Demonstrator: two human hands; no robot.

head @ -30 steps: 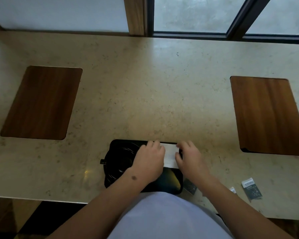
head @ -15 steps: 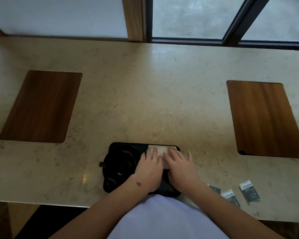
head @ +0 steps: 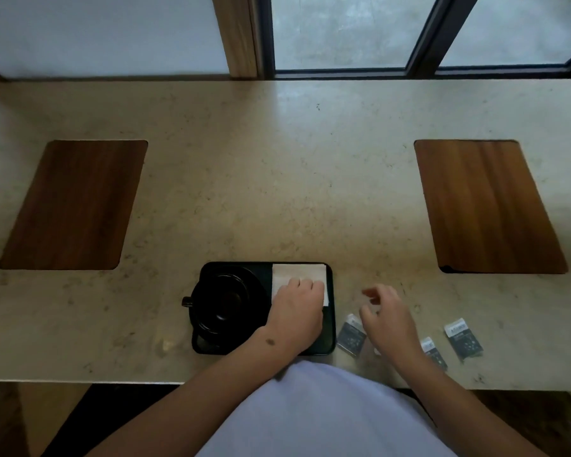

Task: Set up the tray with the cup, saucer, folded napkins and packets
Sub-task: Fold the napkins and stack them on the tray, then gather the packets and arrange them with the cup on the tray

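Black tray [head: 330, 324] at counter's near edge: cup [head: 223, 300] on saucer [head: 241, 275] left, folded napkin [head: 297, 275] right, pinned by left hand [head: 295, 313], fingers together, seemingly against sliding; right hand [head: 388, 316], fingers loosely spread, empty, above three packets [head: 351, 336] on open counter right.

Left hand [head: 296, 306] covered the near part of the folded napkin [head: 299, 274] and the tray's [head: 331, 324] near right floor. Right hand [head: 387, 316] was motion-blurred at the fingers, grasp unreadable. Its wrist hid most of the middle packet [head: 433, 350]; the left packet's [head: 351, 336] edge partly covered. Packet print too small to read. Cup [head: 223, 303] and saucer [head: 244, 282], black on black, hard to separate. Both forearms cut off by the frame's bottom edge.
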